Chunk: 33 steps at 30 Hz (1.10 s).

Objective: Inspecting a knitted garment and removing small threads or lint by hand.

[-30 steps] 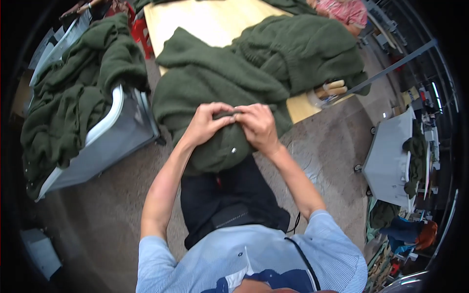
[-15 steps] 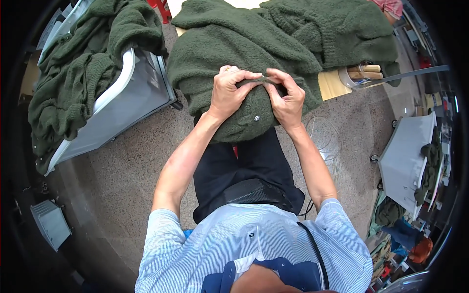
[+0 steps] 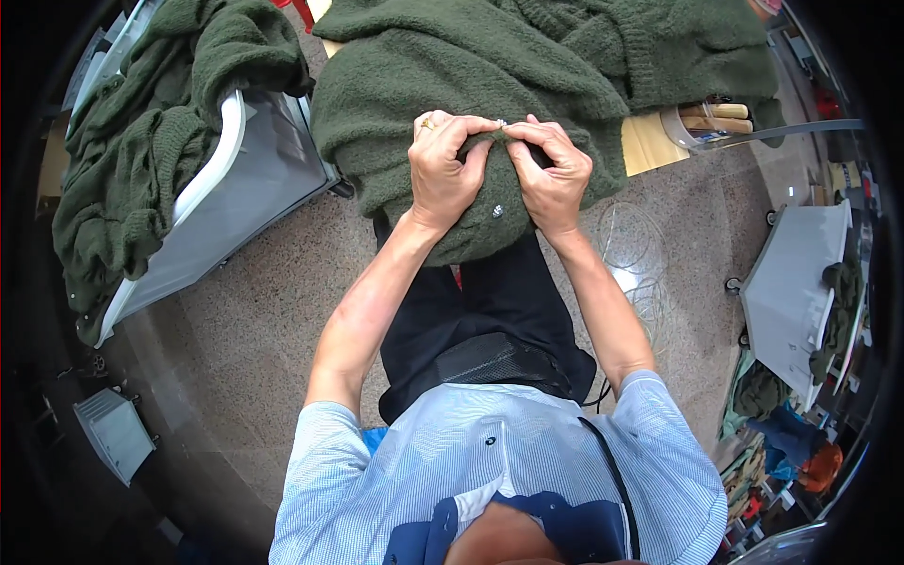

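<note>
A dark green fuzzy knit cardigan (image 3: 443, 89) lies across the table and drapes over its near edge towards my lap. My left hand (image 3: 444, 165) is closed on its knit edge, thumb and index finger bent together. From the other side my right hand (image 3: 554, 174) pinches the same edge. Between the two index fingertips shows a small shiny button (image 3: 502, 123). A second silvery button (image 3: 498, 212) sits lower on the knit, below my hands. The fingers hide the fabric edge in part.
A grey wheeled bin (image 3: 254, 155) heaped with green knitwear (image 3: 141, 155) stands at left. Wooden-handled tools (image 3: 716, 118) sit in a container on the table's right. Farther right is another grey bin (image 3: 796, 282); clear cord (image 3: 636, 254) coils on the floor.
Both hands have shifted slightly up the picture with the knit edge. A shiny button now shows between the fingertips, where folded fabric was before.
</note>
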Available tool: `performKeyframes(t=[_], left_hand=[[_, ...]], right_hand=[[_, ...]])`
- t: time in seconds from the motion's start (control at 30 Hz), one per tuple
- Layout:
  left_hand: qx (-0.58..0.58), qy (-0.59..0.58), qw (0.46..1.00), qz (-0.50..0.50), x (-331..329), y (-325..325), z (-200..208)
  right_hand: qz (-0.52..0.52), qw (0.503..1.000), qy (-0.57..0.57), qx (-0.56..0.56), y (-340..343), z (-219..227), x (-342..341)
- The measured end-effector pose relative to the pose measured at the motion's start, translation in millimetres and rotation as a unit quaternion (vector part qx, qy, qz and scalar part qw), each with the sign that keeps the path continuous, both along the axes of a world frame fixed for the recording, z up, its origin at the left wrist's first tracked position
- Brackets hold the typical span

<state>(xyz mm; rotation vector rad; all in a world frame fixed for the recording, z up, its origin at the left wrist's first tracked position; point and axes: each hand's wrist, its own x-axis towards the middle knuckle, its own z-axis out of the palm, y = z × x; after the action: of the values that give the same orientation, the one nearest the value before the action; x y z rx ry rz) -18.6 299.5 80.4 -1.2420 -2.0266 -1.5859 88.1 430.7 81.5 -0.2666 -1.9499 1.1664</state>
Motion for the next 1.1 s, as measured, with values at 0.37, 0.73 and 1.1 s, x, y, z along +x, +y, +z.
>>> performKeyframes(t=[0.37, 0.73, 1.1], left_hand=[[-0.028, 0.052, 0.998, 0.007, -1.0, 6.1, 7.8], [-0.001, -0.025, 0.998, -0.05, -5.1, 8.2, 6.3], [-0.044, -0.205, 0.971, -0.116, -9.4, -1.3, 13.2]], right_hand=[[0.029, 0.993, -0.044, -0.11, 3.6, 1.9, 5.9], [0.049, 0.984, -0.035, -0.166, 5.3, 0.6, 4.7], [-0.008, 1.0, -0.003, -0.005, 4.5, -0.2, 0.6]])
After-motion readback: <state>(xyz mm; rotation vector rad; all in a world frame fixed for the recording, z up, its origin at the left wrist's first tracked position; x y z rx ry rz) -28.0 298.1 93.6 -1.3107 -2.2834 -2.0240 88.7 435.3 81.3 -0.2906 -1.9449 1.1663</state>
